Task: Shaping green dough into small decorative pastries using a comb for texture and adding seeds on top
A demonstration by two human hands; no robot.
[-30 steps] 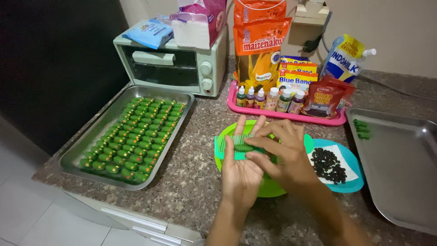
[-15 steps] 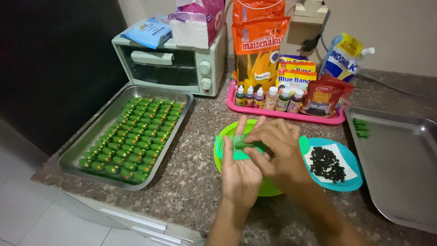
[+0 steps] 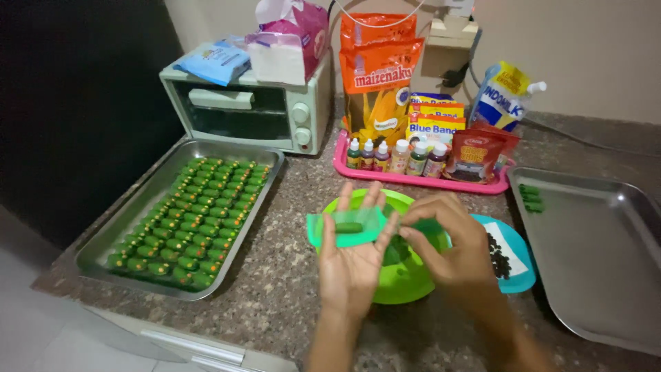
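My left hand (image 3: 352, 258) lies palm up over the green bowl (image 3: 399, 286). On its fingers rests a thin green plastic sheet (image 3: 323, 233) with a small rolled green dough piece (image 3: 348, 226) on top. My right hand (image 3: 447, 244) hovers just to the right, fingers curled and pinched near the sheet's right edge. Whether it grips the sheet is unclear. Darker green dough (image 3: 394, 253) shows in the bowl between my hands.
A steel tray (image 3: 124, 227) full of green dough pieces sits left. A second steel tray (image 3: 592, 255) with a few pieces is at right. A blue plate (image 3: 520, 272) holds dark bits. A pink tray (image 3: 420, 179) of bottles and packets and a small oven (image 3: 248, 110) stand behind.
My hands were pressed together over the bowl, rolling. Now my left palm has opened flat, showing the rolled piece on the sheet, and my right hand has drawn off to the right.
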